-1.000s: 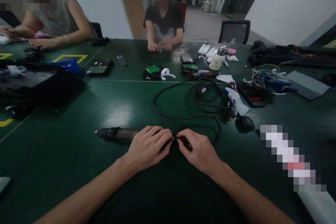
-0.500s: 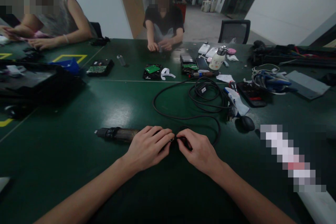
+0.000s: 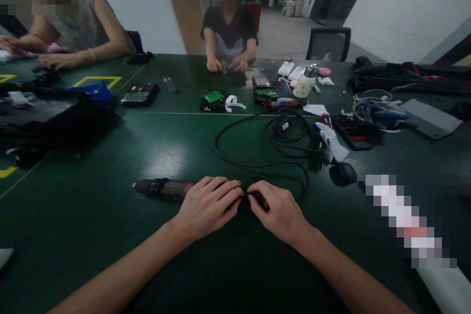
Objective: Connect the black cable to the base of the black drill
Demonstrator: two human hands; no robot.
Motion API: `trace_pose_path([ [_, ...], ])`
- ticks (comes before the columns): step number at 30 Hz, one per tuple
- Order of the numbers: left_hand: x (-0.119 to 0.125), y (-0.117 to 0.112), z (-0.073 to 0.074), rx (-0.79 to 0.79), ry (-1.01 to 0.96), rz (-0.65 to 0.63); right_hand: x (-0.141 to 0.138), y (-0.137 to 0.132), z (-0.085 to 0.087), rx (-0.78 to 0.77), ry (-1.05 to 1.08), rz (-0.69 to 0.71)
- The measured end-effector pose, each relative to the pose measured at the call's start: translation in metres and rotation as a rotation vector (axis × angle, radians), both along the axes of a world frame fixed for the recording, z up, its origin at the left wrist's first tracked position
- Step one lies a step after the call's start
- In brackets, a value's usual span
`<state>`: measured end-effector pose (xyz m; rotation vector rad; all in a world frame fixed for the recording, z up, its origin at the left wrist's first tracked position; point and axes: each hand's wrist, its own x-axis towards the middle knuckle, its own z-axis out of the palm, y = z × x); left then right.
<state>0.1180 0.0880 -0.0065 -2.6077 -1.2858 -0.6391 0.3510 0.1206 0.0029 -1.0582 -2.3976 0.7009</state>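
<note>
An electric screwdriver (image 3: 171, 188) with a dark body and black nose lies on its side on the green table (image 3: 91, 235), its tip to the left. My left hand (image 3: 211, 201) is wrapped over its rear end, hiding that part. Close by on the right, my right hand (image 3: 277, 208) pinches the end of a black cable (image 3: 307, 181) between thumb and fingers, right at the screwdriver's tail. Whether the plug sits in the socket is hidden by my fingertips. From my right hand the cable loops away into a loose coil.
Two people sit across the table, their hands at its far side. Hard drives (image 3: 214, 100) and a floral bottle (image 3: 306, 82) stand beyond the cable. At right are blue-and-white cloth (image 3: 331, 142), a black tray (image 3: 353, 132) and a grey plate (image 3: 429, 117). A dark casing (image 3: 55, 117) is at left.
My hands stay almost in place; the small metallic ring glint at my left fingertips is less visible now. The hands of the person opposite have moved slightly apart around a small cylinder.
</note>
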Motion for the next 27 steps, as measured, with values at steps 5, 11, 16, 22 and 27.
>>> trace_pose_path([
  [5,0.0,0.0001,-0.0008,-0.009,-0.013,0.004,-0.0003,-0.0006,-0.0015,-0.012,0.005,-0.007],
  [11,0.0013,-0.0012,0.0022,-0.024,-0.035,0.002,-0.0003,-0.001,0.0,-0.016,0.006,-0.008],
  [16,0.0014,-0.0008,0.0022,-0.014,-0.03,-0.005,-0.0001,-0.0004,0.0005,-0.018,0.016,-0.001],
  [22,0.0006,-0.0009,0.0018,-0.028,-0.031,0.012,0.0001,-0.0001,0.0007,-0.005,0.007,-0.007],
  [27,0.0012,-0.0012,0.0023,-0.025,-0.021,-0.003,0.0002,-0.0001,0.0007,-0.01,0.008,0.002],
])
